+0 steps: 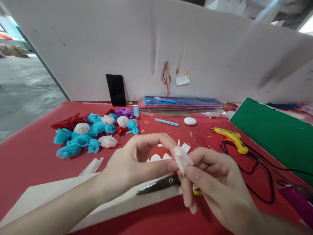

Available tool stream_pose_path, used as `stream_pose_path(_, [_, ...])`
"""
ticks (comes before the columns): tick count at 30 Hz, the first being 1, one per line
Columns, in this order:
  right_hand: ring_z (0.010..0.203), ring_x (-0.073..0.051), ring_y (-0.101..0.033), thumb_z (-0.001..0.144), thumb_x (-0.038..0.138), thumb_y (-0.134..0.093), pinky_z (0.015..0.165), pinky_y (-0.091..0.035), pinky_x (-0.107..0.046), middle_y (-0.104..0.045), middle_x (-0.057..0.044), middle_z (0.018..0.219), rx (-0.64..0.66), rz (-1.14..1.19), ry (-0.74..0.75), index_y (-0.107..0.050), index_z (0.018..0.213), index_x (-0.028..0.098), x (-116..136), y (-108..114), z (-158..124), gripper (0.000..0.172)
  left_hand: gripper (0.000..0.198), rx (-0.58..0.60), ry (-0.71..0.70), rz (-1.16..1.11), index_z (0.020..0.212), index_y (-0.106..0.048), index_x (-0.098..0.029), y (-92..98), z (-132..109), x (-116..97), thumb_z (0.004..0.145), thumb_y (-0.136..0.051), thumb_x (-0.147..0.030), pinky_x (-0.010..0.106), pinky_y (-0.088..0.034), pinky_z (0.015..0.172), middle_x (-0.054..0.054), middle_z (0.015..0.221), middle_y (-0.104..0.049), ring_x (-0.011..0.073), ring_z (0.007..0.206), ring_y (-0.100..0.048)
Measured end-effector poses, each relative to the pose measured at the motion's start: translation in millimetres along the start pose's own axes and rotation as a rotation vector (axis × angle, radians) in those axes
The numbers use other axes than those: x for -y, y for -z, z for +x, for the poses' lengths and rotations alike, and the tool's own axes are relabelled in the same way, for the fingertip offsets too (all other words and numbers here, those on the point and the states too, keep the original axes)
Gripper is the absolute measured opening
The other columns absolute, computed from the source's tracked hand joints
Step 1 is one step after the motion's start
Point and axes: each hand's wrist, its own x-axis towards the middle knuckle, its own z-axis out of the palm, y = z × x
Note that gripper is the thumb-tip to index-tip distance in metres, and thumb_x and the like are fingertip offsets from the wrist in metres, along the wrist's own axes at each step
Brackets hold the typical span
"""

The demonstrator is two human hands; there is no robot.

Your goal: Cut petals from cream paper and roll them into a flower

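A small pale, partly rolled paper flower (pixel 180 157) is held up between my two hands above the table. The thumb and fingers of my right hand (pixel 220 179) pinch its lower end. From the other side, the thumb and forefinger of my left hand (pixel 139 160) close on its left edge. Scissors (pixel 158 184) with dark blades lie under my hands, their handles mostly hidden by my right hand. Beneath them stretches a long sheet of off-white paper (pixel 61 192). Behind my left thumb, rounded white paper petals (pixel 155 158) show in part.
Finished blue, red, purple and pale flowers (pixel 81 140) cluster at left. A yellow glue gun (pixel 231 138) with a black cord lies right, near a green board (pixel 271 137). Further back are a light-blue pen (pixel 167 122), a white oval object (pixel 190 121) and a leaning phone (pixel 115 90).
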Motion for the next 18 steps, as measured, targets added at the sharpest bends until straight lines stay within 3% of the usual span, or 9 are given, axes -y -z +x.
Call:
stream_pose_path(10, [0.041, -0.003, -0.051, 0.081, 0.021, -0.059, 0.043, -0.044, -0.012, -0.061, 0.002, 0.051, 0.028, 0.036, -0.029, -0.061, 0.072, 0.014, -0.9, 1.4, 0.6, 0.011, 0.003, -0.056, -0.092, 0.125, 0.075, -0.070, -0.022, 0.4, -2.5, -0.1, 0.073, -0.069, -0.024, 0.019, -0.043, 0.067, -0.003, 0.069, -0.059, 0.0098, 0.070, -0.051])
stream_pose_path(18, [0.042, -0.004, -0.050, 0.081, 0.025, -0.060, 0.041, -0.042, -0.013, -0.060, 0.001, 0.051, 0.023, 0.030, -0.034, -0.059, 0.069, 0.014, -1.0, -0.9, 0.7, 0.016, 0.003, -0.092, -0.076, 0.125, 0.073, -0.066, -0.021, -5.3, -1.9, 0.5, 0.075, -0.066, -0.018, 0.022, -0.042, 0.064, -0.002, 0.071, -0.060, 0.0117, 0.070, -0.051])
